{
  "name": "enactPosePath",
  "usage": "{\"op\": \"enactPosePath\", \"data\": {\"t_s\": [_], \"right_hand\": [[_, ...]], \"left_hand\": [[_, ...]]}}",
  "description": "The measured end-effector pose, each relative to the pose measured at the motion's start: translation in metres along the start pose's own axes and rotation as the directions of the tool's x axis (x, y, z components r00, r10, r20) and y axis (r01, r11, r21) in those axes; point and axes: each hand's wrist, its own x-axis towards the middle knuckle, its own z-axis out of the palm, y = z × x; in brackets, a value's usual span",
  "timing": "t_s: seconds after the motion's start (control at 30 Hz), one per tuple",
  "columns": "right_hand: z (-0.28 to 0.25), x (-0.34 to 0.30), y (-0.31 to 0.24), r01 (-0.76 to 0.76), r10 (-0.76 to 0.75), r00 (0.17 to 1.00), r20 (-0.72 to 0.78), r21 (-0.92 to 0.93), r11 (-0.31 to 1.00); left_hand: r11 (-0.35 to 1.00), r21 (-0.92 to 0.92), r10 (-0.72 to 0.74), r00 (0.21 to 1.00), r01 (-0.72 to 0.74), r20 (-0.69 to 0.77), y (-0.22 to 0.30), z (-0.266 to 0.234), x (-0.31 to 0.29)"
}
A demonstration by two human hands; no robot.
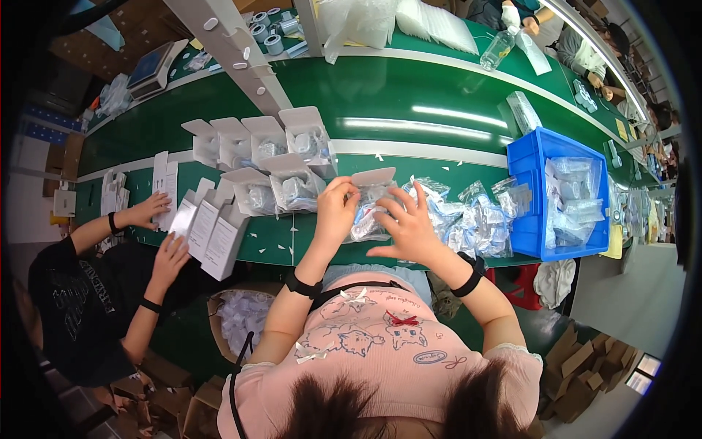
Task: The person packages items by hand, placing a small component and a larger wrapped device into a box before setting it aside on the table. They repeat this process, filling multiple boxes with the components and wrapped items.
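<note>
In front of me stands an open white box [374, 175] with its lid flap raised. Clear plastic bags with grey and blue parts [371, 212] show in its opening. My left hand [336, 212] is at the box's left edge, its fingers curled together on the side. On the other side, my right hand [409, 225] is spread over the right part of the box, fingers apart and holding nothing. Right beside it lies a pile of clear bagged parts [472, 219] in white, blue and red. My hands partly hide the box's walls.
Several open white boxes with bagged parts [296, 189] stand to the left. A co-worker's hands [171, 256] touch closed white boxes [221, 241]. At right sits a blue bin [523, 212] holding bagged parts. White scraps dot the green table [274, 238]; a metal post [241, 62] rises behind.
</note>
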Motion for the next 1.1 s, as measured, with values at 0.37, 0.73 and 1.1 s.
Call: {"op": "enactPosePath", "data": {"t_s": [0.37, 0.73, 1.1], "right_hand": [[0.013, -0.007, 0.0, 0.154, -0.163, 0.977, 0.138, 0.074, 0.985], [0.022, -0.02, 0.003, 0.197, -0.17, 0.967, 0.19, -0.132, 0.972], [0.002, -0.012, 0.014, 0.16, -0.158, 0.984, -0.078, 0.019, 0.987]], "left_hand": [[0.999, 0.026, 0.041, 0.999, -0.042, 0.032, -0.003, -0.002, 0.002], [0.998, -0.018, 0.053, 0.998, -0.052, 0.036, -0.005, 0.001, 0.002], [0.997, -0.05, 0.058, 0.997, -0.056, 0.045, -0.005, -0.001, 0.003]]}}
